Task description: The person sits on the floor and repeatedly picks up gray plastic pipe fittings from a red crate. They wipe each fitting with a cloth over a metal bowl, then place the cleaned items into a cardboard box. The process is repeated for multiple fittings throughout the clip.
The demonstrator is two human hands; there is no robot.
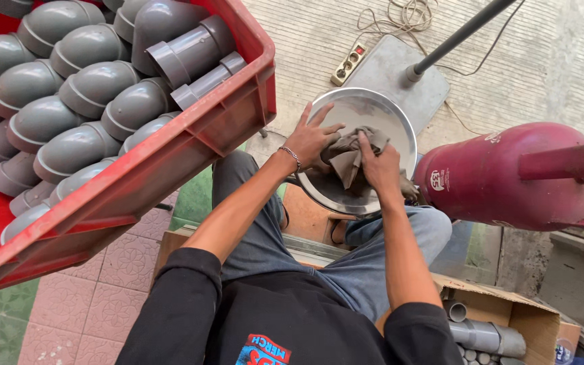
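Note:
A round shiny metal pan rests on my lap, tilted toward me. My left hand lies flat on its inner surface with fingers spread, a thin bracelet on the wrist. My right hand presses a crumpled grey-brown cloth against the middle of the pan. The cloth bunches between the two hands. I sit in blue jeans and a black long-sleeved shirt.
A red plastic crate full of grey pipe elbows stands at my left. A dark red gas cylinder lies at right. Behind the pan are a metal stand base and a power strip. A cardboard box holds grey pipe pieces.

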